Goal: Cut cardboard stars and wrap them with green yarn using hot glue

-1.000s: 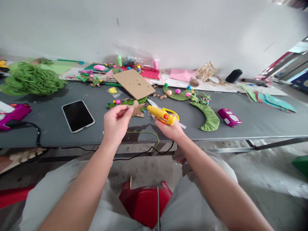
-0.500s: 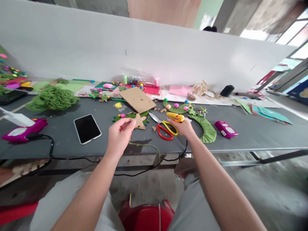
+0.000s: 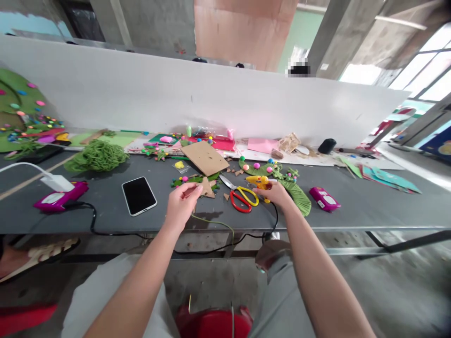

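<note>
My left hand pinches a small star-shaped piece of cardboard between thumb and fingers, just above the table. Green yarn-wrapped pieces and colored pom-poms lie behind it. My right hand is closed around a yellow glue gun, whose nozzle points left. Between the hands lie scissors with one red and one yellow handle loop, blades slightly apart. A green yarn-wrapped ring with pom-poms is partly hidden behind my right hand. A thin green strand runs below my left hand to the table edge.
A phone, a ball of green yarn and a purple power block with a plug are on the left. A cardboard sheet lies behind. Right stands another purple block. A black cord hangs below the table edge.
The view has tilted upward and shifted slightly left. My right hand has moved a little relative to the scissors, still around the glue gun. My left hand keeps the cardboard star.
</note>
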A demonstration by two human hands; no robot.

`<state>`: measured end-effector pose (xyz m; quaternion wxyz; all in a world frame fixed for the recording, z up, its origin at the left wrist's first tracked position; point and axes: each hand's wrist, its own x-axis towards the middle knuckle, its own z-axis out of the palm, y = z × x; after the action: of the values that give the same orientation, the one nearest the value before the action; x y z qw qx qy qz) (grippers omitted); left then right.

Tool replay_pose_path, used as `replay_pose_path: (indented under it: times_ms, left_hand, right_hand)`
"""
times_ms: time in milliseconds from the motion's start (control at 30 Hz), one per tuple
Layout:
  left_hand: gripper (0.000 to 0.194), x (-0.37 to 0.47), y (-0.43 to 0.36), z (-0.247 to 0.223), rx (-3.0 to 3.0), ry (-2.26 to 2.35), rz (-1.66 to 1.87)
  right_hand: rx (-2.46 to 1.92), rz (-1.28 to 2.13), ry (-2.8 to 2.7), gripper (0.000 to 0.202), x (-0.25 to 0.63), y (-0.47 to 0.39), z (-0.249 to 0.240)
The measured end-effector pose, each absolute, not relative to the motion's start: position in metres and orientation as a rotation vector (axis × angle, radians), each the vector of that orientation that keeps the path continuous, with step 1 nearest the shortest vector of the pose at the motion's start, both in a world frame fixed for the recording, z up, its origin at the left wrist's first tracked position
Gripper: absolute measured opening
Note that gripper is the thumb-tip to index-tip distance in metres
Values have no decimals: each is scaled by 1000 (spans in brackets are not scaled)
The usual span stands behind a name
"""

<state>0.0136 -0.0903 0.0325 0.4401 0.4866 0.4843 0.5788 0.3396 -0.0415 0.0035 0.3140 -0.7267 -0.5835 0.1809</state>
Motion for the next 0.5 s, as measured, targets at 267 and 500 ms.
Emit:
replay_pose_path:
  times_ms: [267, 500]
  left_hand:
    - [31, 16, -91, 24, 1149, 1137, 1380]
    - [28, 25, -85, 16, 1016, 924, 1430]
  right_hand:
    - [-2009, 340, -1633, 33, 307, -102, 35]
    - [-1295, 934, -1886, 34, 217, -122, 13]
